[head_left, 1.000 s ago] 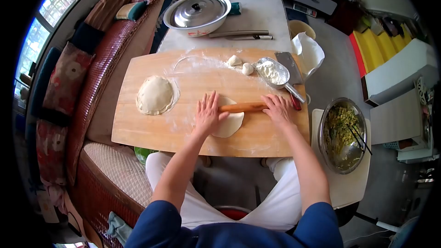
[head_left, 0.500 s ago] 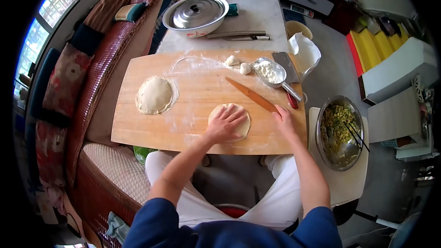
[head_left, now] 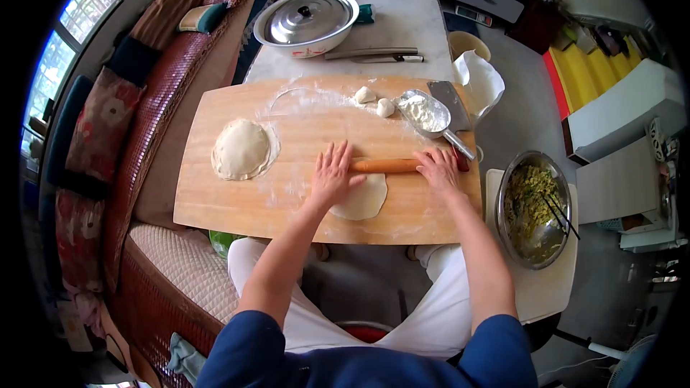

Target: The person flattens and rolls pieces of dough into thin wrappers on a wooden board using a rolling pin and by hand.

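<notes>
The rolling pin (head_left: 388, 166) lies level across the upper edge of a flat round of dough (head_left: 365, 201) on the wooden board (head_left: 287, 212). At the pin's left end is my left hand (head_left: 333, 176), palm down with fingers spread, partly over the dough. My right hand (head_left: 438, 171) rests flat on the pin's right end, its fingers apart. Farther left on the board sits a large domed, layered dough round (head_left: 242, 149). Two small dough balls (head_left: 365, 95) lie near the board's far edge, beside a metal scoop (head_left: 425, 113) of flour.
Behind the scoop lies a cleaver (head_left: 451, 104). A lidded pot (head_left: 307, 21) and a knife (head_left: 388, 59) are on the table (head_left: 402, 0) beyond the board. To the right stands a metal bowl (head_left: 534, 208) of chopped filling with chopsticks. A white bag (head_left: 480, 82) is at the board's far right.
Half a second ago the pin was slanted in my right hand while my left lay on the dough. Now the pin is level over the dough, with both hands at its ends.
</notes>
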Available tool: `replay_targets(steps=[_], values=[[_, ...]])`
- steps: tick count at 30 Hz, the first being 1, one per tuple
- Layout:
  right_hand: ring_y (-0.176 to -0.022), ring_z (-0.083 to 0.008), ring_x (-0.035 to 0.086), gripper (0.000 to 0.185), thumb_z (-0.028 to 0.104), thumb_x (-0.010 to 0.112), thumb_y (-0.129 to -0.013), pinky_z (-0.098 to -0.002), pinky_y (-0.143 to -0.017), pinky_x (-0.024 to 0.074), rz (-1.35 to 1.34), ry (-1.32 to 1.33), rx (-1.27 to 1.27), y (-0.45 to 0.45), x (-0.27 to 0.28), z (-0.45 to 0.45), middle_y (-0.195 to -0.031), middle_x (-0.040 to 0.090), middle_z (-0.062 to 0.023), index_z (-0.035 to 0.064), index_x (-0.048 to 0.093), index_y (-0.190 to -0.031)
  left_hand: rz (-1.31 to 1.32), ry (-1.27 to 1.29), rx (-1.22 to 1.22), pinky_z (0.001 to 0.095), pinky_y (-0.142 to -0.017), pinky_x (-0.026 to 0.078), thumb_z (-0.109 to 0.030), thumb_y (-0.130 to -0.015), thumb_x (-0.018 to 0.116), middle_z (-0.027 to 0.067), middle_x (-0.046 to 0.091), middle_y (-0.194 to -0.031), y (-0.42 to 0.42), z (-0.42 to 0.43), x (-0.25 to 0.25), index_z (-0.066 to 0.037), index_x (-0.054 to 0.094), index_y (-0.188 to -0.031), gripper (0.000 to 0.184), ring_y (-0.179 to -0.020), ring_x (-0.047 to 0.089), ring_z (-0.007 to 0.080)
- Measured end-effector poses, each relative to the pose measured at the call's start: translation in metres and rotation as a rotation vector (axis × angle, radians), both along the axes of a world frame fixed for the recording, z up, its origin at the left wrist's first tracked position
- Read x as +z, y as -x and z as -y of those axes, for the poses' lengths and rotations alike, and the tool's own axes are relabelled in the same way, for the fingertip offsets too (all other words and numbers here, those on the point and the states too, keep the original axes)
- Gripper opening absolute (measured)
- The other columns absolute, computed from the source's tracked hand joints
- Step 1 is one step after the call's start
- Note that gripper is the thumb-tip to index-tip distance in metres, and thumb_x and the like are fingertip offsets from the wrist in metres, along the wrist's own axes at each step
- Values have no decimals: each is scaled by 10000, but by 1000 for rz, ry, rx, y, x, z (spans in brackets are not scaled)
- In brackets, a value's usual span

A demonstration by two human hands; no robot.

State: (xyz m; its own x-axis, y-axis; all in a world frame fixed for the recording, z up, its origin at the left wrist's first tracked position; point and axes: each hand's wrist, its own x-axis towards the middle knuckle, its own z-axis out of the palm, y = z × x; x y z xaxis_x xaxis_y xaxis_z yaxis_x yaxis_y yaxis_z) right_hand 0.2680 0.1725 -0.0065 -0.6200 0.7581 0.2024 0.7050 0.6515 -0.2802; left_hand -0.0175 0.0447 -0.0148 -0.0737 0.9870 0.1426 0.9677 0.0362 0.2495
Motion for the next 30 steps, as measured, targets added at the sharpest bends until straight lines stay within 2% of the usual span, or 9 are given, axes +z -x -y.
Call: replay_targets(steps=[3,9,14,18,21,23,26,29,30], values=[[-1212,-210,516,400,281,714,-879,-469,-1025,373,-4,-29,-16,2,-9,-2,-1301,557,26,295,641,-1272,15,-2,48,513,-1198,238,-564,-841,676,104,286,-1623,-2,-16,2,-71,325,-1537,922,-1492,253,351],[-1225,-236,509,501,182,770,-806,-450,-1039,368,-75,-83,122,-34,-10,44,-1319,557,-12,223,631,-1285,77,61,-63,530,-1202,218,-522,-801,726,101,280,-1623,-54,93,29,-66,300,-1553,977,-1489,245,377],[-1179,-271,546,519,171,771,-802,-422,-1000,406,-46,85,71,-10,16,31,-1241,599,-66,152,620,-1298,44,-11,72,529,-1207,205,-508,-862,676,107,264,-1632,-24,19,9,-63,299,-1552,904,-1496,232,377],[-1110,-330,614,447,171,720,-866,-414,-945,470,-256,259,-57,-9,-8,8,-1195,655,-143,72,619,-1290,19,-121,332,522,-1215,191,-516,-911,618,115,265,-1632,-26,-17,4,-62,293,-1555,852,-1504,218,372],[-1102,-347,632,399,180,688,-906,-402,-934,490,-463,286,-175,-19,-36,12,-1194,670,-178,32,624,-1271,107,29,266,513,-1224,177,-534,-928,581,126,275,-1628,-70,7,-2,-51,284,-1556,846,-1509,207,367],[-1125,-330,625,409,207,686,-920,-377,-949,484,-447,344,-238,-30,-21,25,-1207,667,-185,2,620,-1268,50,32,5,506,-1231,170,-566,-899,593,86,280,-1632,-81,23,1,-118,333,-1548,830,-1518,195,351],[-1101,-329,631,402,215,699,-907,-381,-935,490,-455,359,-175,-48,-14,35,-1166,677,-178,8,639,-1247,8,33,-451,517,-1228,179,-576,-841,645,35,286,-1635,-42,26,9,-202,406,-1519,810,-1517,209,333],[-1094,-324,638,391,216,724,-865,-395,-918,501,-313,257,17,-73,-21,39,-1185,686,-124,89,664,-1230,-113,84,-615,519,-1226,182,-622,-855,601,50,289,-1632,6,44,34,-186,396,-1523,823,-1512,217,348],[-1071,-281,636,399,216,759,-812,-390,-909,492,-220,151,61,-71,-1,50,-1142,693,-76,135,687,-1197,-154,65,-591,521,-1226,178,-636,-852,587,55,286,-1632,13,55,39,-174,385,-1527,843,-1513,210,354]])
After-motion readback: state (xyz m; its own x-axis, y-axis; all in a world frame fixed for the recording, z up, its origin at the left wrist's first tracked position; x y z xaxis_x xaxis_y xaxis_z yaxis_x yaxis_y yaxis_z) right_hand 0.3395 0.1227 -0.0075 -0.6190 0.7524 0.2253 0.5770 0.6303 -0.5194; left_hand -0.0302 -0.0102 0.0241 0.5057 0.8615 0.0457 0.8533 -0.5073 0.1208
